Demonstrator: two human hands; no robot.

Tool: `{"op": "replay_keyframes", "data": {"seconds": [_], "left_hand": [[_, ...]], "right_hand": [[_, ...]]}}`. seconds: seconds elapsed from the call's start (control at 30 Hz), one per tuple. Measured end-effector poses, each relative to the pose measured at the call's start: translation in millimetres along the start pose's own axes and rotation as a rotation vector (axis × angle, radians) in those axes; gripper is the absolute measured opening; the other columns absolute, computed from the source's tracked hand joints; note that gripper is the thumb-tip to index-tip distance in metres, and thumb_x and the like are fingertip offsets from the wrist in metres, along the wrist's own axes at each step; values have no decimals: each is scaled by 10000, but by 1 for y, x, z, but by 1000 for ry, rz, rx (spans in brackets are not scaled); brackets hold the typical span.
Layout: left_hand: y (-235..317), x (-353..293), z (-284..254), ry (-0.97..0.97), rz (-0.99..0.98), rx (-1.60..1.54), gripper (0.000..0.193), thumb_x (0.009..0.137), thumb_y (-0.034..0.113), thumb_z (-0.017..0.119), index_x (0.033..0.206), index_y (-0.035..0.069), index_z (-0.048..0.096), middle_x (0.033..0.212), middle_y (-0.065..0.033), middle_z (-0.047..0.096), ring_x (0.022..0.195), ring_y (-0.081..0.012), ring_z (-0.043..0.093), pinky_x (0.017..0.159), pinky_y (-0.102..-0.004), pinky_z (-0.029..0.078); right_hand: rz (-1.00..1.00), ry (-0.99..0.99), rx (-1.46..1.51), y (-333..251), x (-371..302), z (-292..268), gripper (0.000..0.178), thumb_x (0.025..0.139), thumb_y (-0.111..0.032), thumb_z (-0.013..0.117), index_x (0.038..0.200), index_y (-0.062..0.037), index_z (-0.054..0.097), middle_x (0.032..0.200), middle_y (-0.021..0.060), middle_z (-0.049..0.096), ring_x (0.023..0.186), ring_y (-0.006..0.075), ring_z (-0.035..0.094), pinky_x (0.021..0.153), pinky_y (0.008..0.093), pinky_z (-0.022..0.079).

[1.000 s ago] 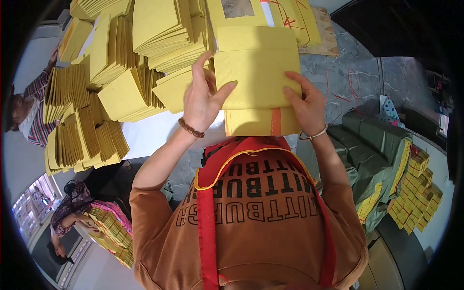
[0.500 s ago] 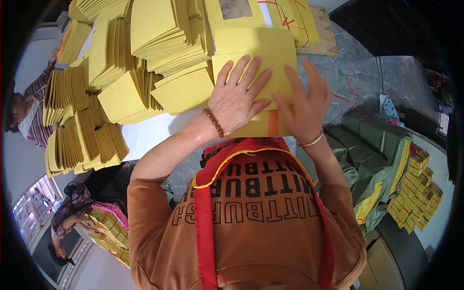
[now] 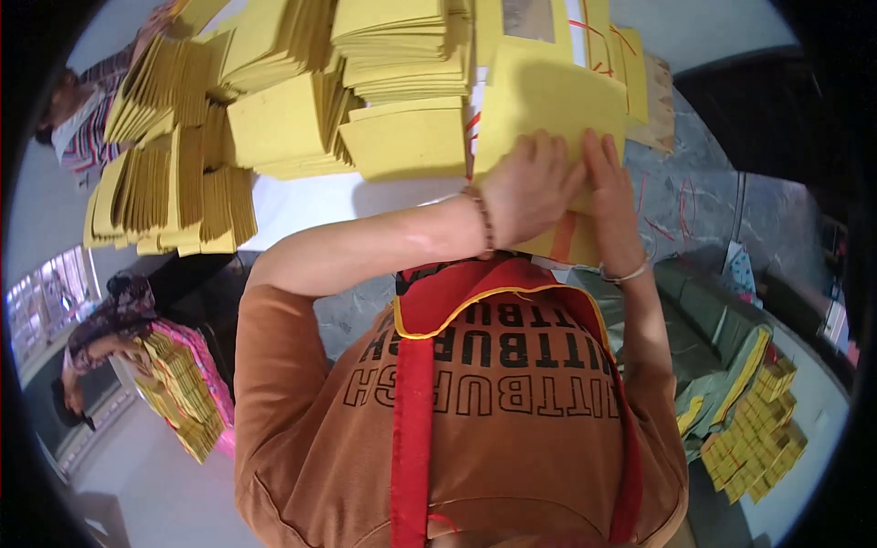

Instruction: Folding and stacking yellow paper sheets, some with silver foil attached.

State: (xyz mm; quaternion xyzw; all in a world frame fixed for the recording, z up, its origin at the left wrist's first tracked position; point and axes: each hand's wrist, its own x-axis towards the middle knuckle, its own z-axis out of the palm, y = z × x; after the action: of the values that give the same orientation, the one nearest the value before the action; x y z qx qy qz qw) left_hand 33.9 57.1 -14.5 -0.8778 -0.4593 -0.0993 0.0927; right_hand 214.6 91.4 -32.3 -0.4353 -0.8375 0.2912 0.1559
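Yellow paper stacks [image 3: 283, 123] fill the upper left. A yellow sheet [image 3: 557, 96] spreads at upper centre-right, its lower part under the curled left hand [image 3: 530, 187]; the right hand [image 3: 614, 196], fingers close together, lies along its right edge. Whether either grips it cannot be told.

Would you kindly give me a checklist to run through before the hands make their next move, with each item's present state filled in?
1. Bare left hand over the flat yellow paper piece: ok.
2. Bare right hand at that piece's right side: ok.
3. Piece apart from the nearest stack of folded yellow paper on its left: ok.
4. Paper edges beneath the left hand lined up: cannot tell, the hand hides them.
5. Grey marbled floor free of loose red strings: not ok, several lie to the right.
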Motion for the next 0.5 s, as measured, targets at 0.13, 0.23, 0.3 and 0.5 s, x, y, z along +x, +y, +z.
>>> {"op": "replay_keyframes", "data": {"seconds": [0.13, 0.23, 0.3, 0.5], "left_hand": [[-1, 8, -5, 4, -69, 64, 458, 748, 203, 535, 1154, -9, 546, 953, -181, 602, 836, -261, 583, 667, -304, 472], [-23, -11, -35, 198, -105, -267, 438, 739, 150, 545, 1132, -42, 549, 961, -175, 620, 812, -261, 603, 650, -312, 493], [-45, -49, -63, 438, -134, -560, 440, 724, 72, 557, 1144, -59, 533, 1012, -170, 622, 836, -266, 618, 701, -338, 512], [-71, -153, -59, 100, -661, -973, 515, 732, -75, 510, 1237, 23, 507, 1111, -171, 600, 901, -315, 611, 791, -372, 505]], "right_hand": [[112, 157, 787, -1, 7, -18, 744, 906, -611, 218, 1429, -82, 203, 1436, 147, 305, 1336, 277, 274, 1087, 374, 195], [60, 435, 857, -11, 8, -25, 744, 908, -616, 188, 1427, -83, 209, 1428, 164, 307, 1314, 290, 311, 1080, 398, 207], [58, 467, 852, -12, 4, -26, 739, 909, -612, 189, 1419, -79, 229, 1416, 165, 327, 1298, 295, 336, 1076, 398, 216], [86, 251, 738, 13, -10, -15, 593, 962, -458, 223, 1319, -14, 389, 1276, 157, 490, 1197, 275, 457, 1042, 387, 287]]}}
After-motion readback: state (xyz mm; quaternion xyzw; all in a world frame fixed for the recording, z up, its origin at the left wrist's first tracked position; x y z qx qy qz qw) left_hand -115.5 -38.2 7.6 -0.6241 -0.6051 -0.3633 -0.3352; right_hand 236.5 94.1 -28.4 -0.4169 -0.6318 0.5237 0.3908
